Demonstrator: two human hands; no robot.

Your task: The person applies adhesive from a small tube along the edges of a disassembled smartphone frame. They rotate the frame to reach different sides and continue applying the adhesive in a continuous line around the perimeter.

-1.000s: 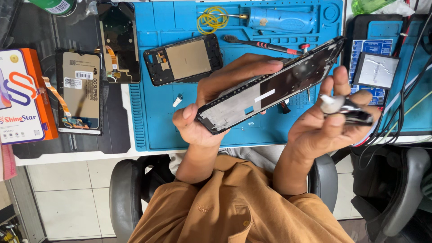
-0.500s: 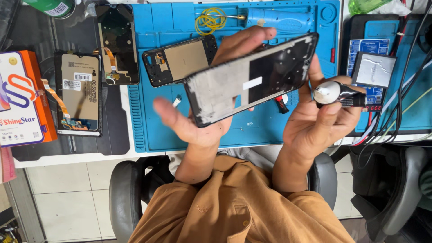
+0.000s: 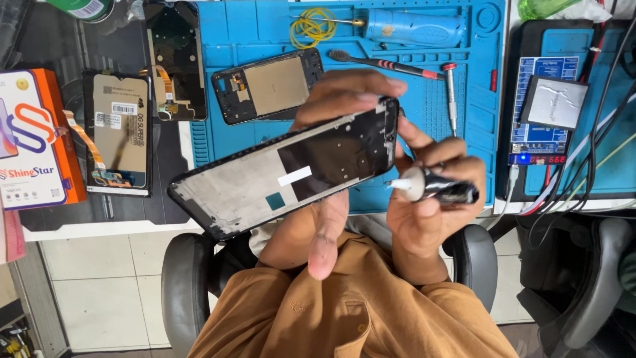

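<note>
**A:** What is the left hand (image 3: pixel 324 199) doing?

**B:** It holds a phone frame (image 3: pixel 288 169) up over the edge of the blue work mat (image 3: pixel 424 99). The fingers curl over the far long edge and the thumb runs down beneath the near edge, so the grip is closed on the frame. The frame is tilted, its right end higher than its left, with the inner side facing the camera.

**A:** What shows on that inner side?

**B:** A dark half to the right, a paler grey half to the left, 1 small white strip and 1 small teal square.

**A:** And the right hand (image 3: pixel 427 199)?

**B:** It is wrapped around a small black glue tube (image 3: pixel 440 189) with a white nozzle. The nozzle tip points left and sits just beside the frame's right end; whether it touches, I cannot quite tell.

**A:** What lies around them?

**B:** On the mat, a second phone body (image 3: pixel 268 86) with a tan panel, a screwdriver (image 3: pixel 450 96), a dark brush-like tool (image 3: pixel 384 63), a coil of yellow wire (image 3: pixel 311 26) and a blue handheld tool (image 3: pixel 414 28). To the left, on a dark pad, 1 display panel (image 3: pixel 120 132) with an orange flex cable, another frame (image 3: pixel 175 59) and an orange and white box (image 3: pixel 33 139). To the right, a blue device (image 3: pixel 546 113) with a lit readout, and cables.
</note>
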